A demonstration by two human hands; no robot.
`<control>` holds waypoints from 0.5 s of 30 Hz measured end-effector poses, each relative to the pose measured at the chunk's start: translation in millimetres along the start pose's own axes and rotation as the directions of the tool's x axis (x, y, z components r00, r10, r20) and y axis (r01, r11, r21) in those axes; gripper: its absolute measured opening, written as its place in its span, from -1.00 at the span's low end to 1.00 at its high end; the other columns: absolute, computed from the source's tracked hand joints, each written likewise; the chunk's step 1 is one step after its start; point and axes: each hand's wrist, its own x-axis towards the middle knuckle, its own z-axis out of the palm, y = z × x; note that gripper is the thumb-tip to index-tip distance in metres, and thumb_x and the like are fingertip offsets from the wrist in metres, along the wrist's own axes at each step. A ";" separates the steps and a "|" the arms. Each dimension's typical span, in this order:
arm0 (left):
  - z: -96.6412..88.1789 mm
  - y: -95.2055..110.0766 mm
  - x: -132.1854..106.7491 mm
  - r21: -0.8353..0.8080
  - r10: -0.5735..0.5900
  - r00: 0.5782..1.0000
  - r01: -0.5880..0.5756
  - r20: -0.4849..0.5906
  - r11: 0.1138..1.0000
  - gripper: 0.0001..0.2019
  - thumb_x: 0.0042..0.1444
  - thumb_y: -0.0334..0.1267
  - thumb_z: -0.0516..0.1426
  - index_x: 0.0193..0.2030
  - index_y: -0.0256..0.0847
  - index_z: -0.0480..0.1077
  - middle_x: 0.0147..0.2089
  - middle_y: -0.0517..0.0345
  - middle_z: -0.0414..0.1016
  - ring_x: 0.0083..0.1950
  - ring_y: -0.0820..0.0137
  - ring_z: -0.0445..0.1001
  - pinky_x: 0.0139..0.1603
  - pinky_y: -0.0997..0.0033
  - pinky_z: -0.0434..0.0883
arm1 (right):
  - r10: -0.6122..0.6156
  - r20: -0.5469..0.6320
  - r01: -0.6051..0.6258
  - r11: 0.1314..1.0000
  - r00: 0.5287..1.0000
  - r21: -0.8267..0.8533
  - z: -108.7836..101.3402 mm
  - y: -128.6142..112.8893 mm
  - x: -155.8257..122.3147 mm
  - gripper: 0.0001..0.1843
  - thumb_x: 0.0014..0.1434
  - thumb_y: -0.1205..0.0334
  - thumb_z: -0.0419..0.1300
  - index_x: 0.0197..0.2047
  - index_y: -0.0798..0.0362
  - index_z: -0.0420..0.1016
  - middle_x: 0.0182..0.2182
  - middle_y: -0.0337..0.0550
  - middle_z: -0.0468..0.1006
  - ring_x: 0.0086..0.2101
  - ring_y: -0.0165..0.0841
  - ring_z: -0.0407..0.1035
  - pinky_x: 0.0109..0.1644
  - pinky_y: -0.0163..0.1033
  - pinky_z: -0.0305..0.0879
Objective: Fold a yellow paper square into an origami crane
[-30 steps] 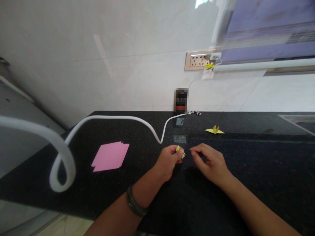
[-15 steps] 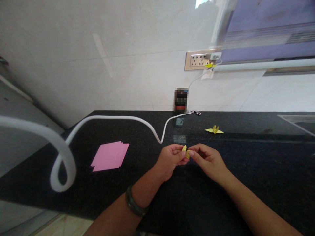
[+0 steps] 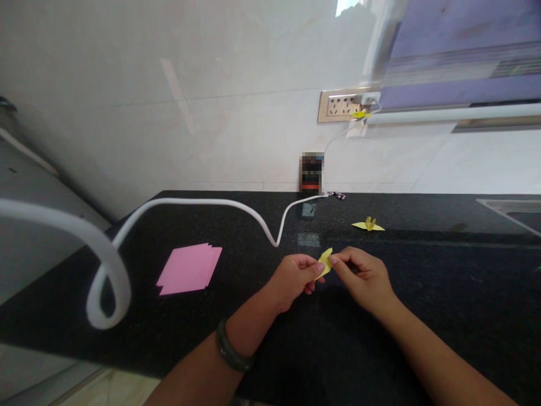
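Both hands meet over the black counter (image 3: 443,293), pinching a small folded yellow paper piece (image 3: 325,261) between them. My left hand (image 3: 291,281), with a dark band on the wrist, grips its lower left edge with thumb and fingers. My right hand (image 3: 363,278) pinches its right side with fingertips. The paper stands slightly tilted above the counter.
A finished yellow folded paper figure (image 3: 368,225) lies further back on the right. A stack of pink paper sheets (image 3: 189,268) lies to the left. A thick white cable (image 3: 105,265) loops across the counter to a device (image 3: 311,172) against the wall, below a socket strip (image 3: 343,105).
My right hand came in from the right and took hold of the yellow paper held by my left hand. The paper now shows more, opened out between both hands.
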 end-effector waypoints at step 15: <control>-15.7 -0.7 3.9 0.370 0.204 0.979 -0.191 0.005 0.909 -0.77 -0.08 -0.15 0.08 -0.43 -0.29 0.45 -0.53 0.15 0.38 -0.51 0.49 0.26 -0.50 0.54 0.15 | -0.224 0.309 0.232 0.973 0.925 0.009 -5.8 3.8 7.6 -0.68 0.11 0.31 0.02 -0.04 0.00 0.31 -0.16 -0.06 0.38 -0.16 -0.30 0.30 -0.10 -0.14 0.25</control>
